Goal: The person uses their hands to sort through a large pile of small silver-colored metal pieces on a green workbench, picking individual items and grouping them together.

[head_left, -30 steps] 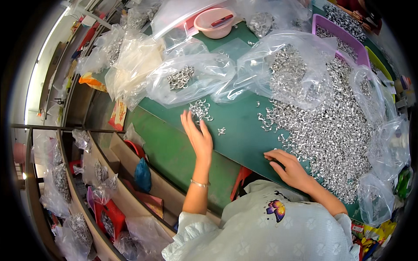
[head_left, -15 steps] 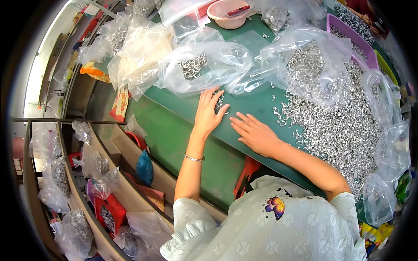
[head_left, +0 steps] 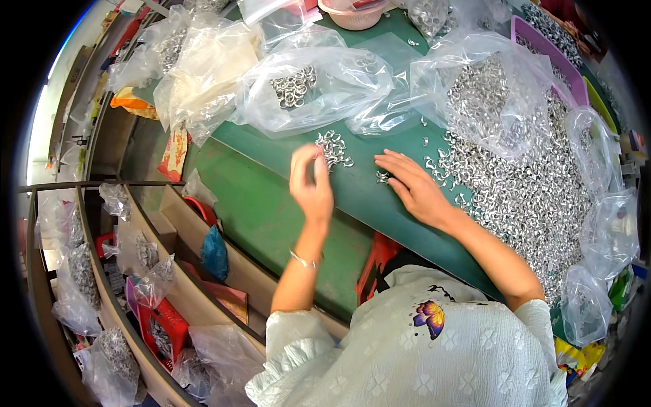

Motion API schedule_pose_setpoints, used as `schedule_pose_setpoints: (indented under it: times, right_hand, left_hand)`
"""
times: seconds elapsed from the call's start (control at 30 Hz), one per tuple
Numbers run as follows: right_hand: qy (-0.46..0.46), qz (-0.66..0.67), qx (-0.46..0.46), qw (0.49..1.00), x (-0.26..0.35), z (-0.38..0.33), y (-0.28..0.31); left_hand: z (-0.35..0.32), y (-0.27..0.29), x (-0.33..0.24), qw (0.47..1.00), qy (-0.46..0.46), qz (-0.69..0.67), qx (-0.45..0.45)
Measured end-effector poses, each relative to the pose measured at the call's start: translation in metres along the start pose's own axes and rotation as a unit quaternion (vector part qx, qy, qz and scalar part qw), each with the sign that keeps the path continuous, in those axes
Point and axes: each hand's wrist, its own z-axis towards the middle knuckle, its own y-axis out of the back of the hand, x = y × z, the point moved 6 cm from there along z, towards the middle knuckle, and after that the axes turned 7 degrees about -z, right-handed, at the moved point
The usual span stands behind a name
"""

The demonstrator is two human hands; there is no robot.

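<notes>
- To the left of the big heap [head_left: 529,203] of small silver pieces, a small pile [head_left: 333,150] of similar pieces lay loose on the green table [head_left: 359,193].
- Farther left of the heap than that pile, the left hand [head_left: 310,186] reached to the pile's edge, fingers bent and bunched, thumb a little apart; whether the fingertips pinched a piece was hard to tell at this size.
- Between the heap and the small pile, the right hand [head_left: 415,190] was lowered, its fingers nearly together and its thumb spread away.
- Also left of the heap, a few pieces [head_left: 382,177] sat at the right hand's fingers, touching or very near.
- Well left of the heap, a clear bag [head_left: 339,112] held silver rings [head_left: 293,88].
- Just beyond the heap stood a purple tray [head_left: 576,85].
</notes>
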Motion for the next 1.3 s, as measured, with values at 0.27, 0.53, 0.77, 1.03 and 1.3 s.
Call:
schedule_pose_setpoints:
  times: [0.27, 0.53, 0.77, 1.03, 1.3]
  right_hand:
    - [0.081, -0.121, 0.122, 0.982, 0.019, -0.033, -0.030]
    - [0.166, -0.017, 0.177, 0.970, 0.055, -0.107, -0.041]
    - [0.014, 0.065, -0.063, 0.996, 0.026, -0.139, 0.054]
    - [-0.184, 0.286, -0.430, 0.836, -0.019, -0.206, 0.109]
    - [-0.215, 0.318, -0.450, 0.806, -0.033, -0.223, 0.133]
  left_hand:
    - [-0.198, -0.016, 0.019, 0.533, 0.709, -0.453, 0.086]
    - [-0.209, -0.008, 0.070, 0.438, 0.704, -0.530, 0.179]
    - [-0.196, -0.043, -0.019, 0.564, 0.710, -0.380, 0.181]
    - [-0.113, -0.305, -0.111, 0.533, 0.637, -0.468, 0.301]
    - [-0.082, -0.428, -0.152, 0.623, 0.525, -0.481, 0.322]
